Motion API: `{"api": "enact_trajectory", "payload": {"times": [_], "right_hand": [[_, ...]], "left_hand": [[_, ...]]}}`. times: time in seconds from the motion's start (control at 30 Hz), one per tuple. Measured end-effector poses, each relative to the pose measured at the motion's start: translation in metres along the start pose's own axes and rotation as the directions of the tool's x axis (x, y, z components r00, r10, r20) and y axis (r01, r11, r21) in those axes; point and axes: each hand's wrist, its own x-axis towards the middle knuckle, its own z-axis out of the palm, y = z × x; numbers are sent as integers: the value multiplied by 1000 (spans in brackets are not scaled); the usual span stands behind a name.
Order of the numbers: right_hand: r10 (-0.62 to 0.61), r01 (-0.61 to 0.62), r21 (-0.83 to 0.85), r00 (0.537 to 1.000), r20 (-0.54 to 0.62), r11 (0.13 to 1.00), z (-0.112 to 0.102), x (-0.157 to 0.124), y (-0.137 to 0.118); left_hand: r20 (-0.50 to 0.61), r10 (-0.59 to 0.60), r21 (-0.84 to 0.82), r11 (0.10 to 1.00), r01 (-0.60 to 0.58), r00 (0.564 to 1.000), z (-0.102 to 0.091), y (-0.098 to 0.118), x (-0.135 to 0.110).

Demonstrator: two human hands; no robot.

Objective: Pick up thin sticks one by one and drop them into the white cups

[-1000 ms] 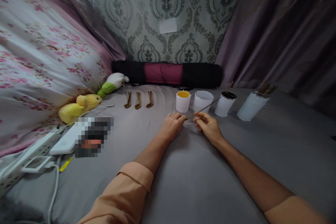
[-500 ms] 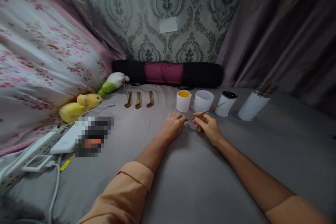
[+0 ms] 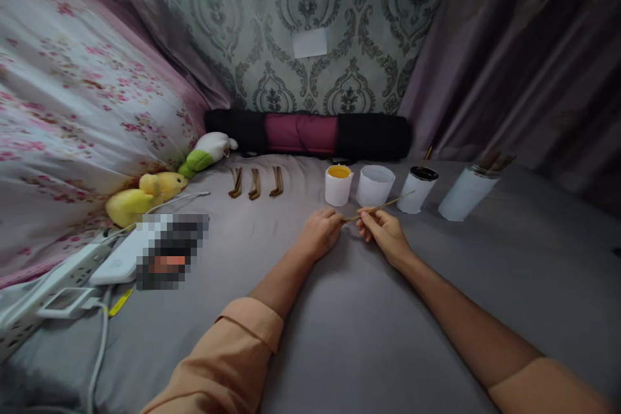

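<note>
Between my two hands runs a thin brown stick [image 3: 392, 202], slanting up to the right with its far end in front of a white container. My left hand [image 3: 320, 231] is closed around its lower end. The fingers of my right hand [image 3: 383, 233] pinch it a little farther along. Just beyond them stand a white cup with yellow inside [image 3: 338, 189], a wide whitish cup [image 3: 374, 189], a white container with a dark rim and a thin stick in it [image 3: 415, 197], and a taller white container [image 3: 463, 200] holding several brown sticks.
Three bent brown stick bundles [image 3: 255, 187] lie in a row at the left. A black and maroon roll [image 3: 301, 134] lies along the wall. Farther left are plush toys [image 3: 140, 204], a white power bank [image 3: 121, 259], a power strip [image 3: 53, 297] and cables on the grey sheet [image 3: 339, 336].
The view has shifted very slightly. Both hands keep their hold on the stick, with hardly any visible movement.
</note>
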Motion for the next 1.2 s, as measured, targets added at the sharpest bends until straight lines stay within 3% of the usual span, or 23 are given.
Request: {"api": "enact_trajectory", "payload": {"times": [0.23,0.5,0.67,0.77,0.9,1.2], "right_hand": [[18,-18,15,1000,-17,1000,-1,0,1],[15,-15,1,996,-84,1000,-3,2,2],[5,-4,10,992,-127,1000,-5,3,3],[3,0,19,988,-153,1000,-6,4,3],[9,-7,16,986,-167,1000,-8,5,5],[-19,16,-25,989,-147,1000,-7,4,4]], "left_hand": [[-5,-79,-246,966,76,997,4,1,0],[-5,-160,-385,911,146,987,4,3,4],[-5,-222,-534,825,185,975,7,3,5],[44,-328,-645,712,278,944,9,2,6],[140,-422,-792,495,357,896,8,5,9],[421,-355,-876,81,476,835,4,18,10]]}}
